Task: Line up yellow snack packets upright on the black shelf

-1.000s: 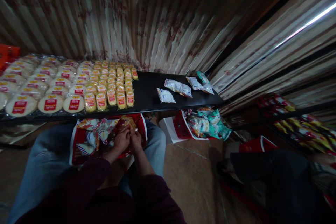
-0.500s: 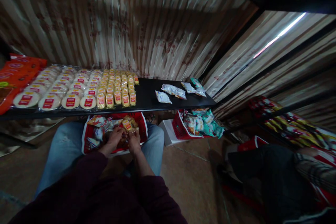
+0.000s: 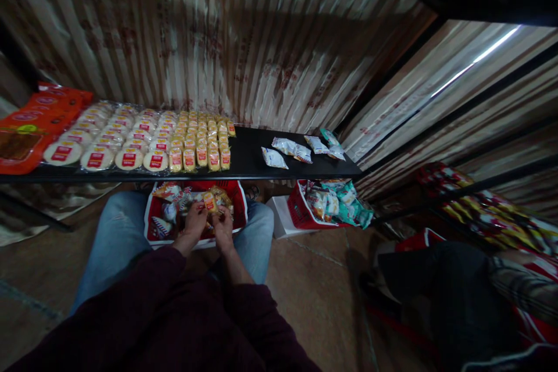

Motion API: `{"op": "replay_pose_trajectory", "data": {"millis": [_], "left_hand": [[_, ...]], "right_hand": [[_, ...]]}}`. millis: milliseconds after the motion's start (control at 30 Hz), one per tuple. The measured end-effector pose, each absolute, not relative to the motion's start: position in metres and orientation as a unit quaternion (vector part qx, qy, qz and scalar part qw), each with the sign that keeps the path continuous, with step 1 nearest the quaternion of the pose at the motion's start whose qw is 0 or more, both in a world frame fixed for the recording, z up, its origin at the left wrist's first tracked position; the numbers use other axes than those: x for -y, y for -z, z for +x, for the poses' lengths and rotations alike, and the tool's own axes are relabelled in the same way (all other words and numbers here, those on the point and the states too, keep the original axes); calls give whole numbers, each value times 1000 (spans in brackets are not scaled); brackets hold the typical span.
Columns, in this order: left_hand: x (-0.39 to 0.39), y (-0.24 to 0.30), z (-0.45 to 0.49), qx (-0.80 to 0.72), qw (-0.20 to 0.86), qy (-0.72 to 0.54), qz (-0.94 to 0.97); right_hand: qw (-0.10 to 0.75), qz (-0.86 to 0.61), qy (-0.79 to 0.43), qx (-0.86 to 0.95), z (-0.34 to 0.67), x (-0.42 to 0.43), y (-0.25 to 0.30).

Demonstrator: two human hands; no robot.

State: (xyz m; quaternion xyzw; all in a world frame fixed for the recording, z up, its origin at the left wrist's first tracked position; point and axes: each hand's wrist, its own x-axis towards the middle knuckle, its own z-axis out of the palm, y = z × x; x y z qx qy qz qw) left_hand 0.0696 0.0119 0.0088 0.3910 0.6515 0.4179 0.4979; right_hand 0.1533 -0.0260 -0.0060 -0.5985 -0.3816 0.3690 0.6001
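Observation:
Between my knees, a small yellow wrapped cake (image 3: 210,201) with a red label is pinched between both hands. My left hand (image 3: 196,223) has its fingers closed at the packet's left side, and my right hand (image 3: 224,229) grips its right side. Beneath them stands a red basket (image 3: 150,209) with a white rim, holding mixed wrapped snacks. On the black shelf (image 3: 248,154) ahead, rows of similar yellow packets (image 3: 201,154) stand beside rows of round, pale wrapped cakes (image 3: 99,158).
Orange bags (image 3: 47,122) lie at the shelf's left end, several white packets (image 3: 274,157) toward its right. A second red basket (image 3: 299,209) of snacks rests on a white box (image 3: 281,218). At right, another person's leg (image 3: 453,285) is beside a lower rack of colourful packets (image 3: 479,203).
The yellow packet has come up slightly and stands more upright between my hands. My view has shifted a little to the left.

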Motion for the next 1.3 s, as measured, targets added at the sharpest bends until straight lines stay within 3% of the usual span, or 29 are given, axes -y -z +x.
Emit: {"op": "replay_pose_trajectory", "data": {"millis": [567, 900, 1300], "left_hand": [[-4, -18, 69, -648, 532, -404, 368], [2, -31, 69, -606, 622, -430, 247], [2, -38, 68, -546, 691, -465, 91]], "right_hand": [[592, -580, -393, 398, 150, 33, -4], [658, -540, -428, 304, 153, 27, 12], [660, -530, -438, 302, 156, 28, 4]]}}
